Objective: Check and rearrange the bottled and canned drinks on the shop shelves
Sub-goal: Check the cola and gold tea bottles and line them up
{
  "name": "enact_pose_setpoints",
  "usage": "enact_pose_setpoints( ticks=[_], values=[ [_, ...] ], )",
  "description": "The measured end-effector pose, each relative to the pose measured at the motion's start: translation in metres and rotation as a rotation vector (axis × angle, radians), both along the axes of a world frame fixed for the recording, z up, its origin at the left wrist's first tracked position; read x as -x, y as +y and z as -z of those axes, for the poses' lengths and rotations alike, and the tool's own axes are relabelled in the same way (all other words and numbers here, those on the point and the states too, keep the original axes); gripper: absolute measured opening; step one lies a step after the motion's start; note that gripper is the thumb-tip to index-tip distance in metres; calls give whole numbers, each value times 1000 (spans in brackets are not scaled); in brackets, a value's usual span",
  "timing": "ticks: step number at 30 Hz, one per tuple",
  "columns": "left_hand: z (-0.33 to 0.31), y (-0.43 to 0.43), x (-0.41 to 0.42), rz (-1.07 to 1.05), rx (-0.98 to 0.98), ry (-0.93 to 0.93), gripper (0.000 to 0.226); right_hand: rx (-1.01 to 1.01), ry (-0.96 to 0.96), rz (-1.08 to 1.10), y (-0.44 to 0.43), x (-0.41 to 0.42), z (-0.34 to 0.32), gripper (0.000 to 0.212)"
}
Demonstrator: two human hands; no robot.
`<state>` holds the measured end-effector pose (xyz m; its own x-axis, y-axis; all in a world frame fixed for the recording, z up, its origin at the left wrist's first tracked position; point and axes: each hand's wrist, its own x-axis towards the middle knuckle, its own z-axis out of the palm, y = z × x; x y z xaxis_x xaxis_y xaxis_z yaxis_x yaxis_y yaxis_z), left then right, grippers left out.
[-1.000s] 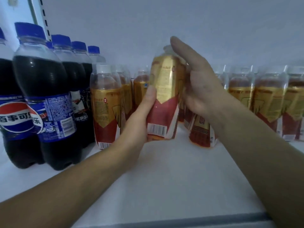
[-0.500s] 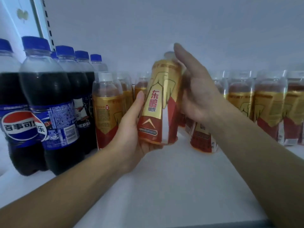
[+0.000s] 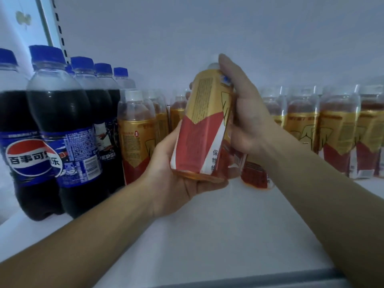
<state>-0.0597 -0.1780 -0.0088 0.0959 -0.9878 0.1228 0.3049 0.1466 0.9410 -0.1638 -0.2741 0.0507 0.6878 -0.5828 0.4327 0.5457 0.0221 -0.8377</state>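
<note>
Behind right hand [image 3: 247, 121], bottle cap [image 3: 212, 66] half-hidden.

Brightness: dim, cool bluish light is filling the white metal shelf [image 3: 207, 235]; the lamp itself is not showing.
Shadows: only soft, weak shadows are lying under the dark cola bottles with blue caps [image 3: 62, 121].
Glare: pale highlights are sitting on their clear shoulders.
Blur: the small print on the gold and red plastic drink bottle [image 3: 204, 125] is smearing, not readable.
Edges: the slotted white upright post [image 3: 60, 32] is leaning from the wide lens.
</note>
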Motion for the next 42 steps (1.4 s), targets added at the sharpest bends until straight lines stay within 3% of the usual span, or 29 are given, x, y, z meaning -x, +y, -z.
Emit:
enact_pose_setpoints(
  ticks=[6,9,12,14,21,23,27,29,34,37,42],
  values=[
    [-1,-9,4,-255,93,-98,55,13,-92,354,-2,-2,-1,38],
    [1,-11,5,-288,72,-103,50,12,-35,212,-4,-1,0,33],
    [0,-4,2,-83,-20,53,68,-28,32,3,-5,-1,1,46],
    [0,-3,1,-51,-29,55,65,-51,38,-17,-6,-3,4,50],
    [0,-10,5,-205,68,-51,55,123,1,472,2,-2,0,41],
    [1,-10,2,-195,68,-16,53,134,53,392,0,-5,2,50],
    [0,-4,0,-26,-49,57,71,70,66,125,0,-6,2,66],
    [2,-7,1,-75,-24,-1,69,74,43,157,0,-5,2,65],
    [-3,-11,8,-218,118,-41,52,215,7,510,-1,-3,3,55],
    [-2,-11,9,-251,105,-34,49,190,76,433,-4,-5,6,61],
    [-1,-3,0,-20,-23,161,76,120,169,248,-8,-5,8,69]
  ],
)
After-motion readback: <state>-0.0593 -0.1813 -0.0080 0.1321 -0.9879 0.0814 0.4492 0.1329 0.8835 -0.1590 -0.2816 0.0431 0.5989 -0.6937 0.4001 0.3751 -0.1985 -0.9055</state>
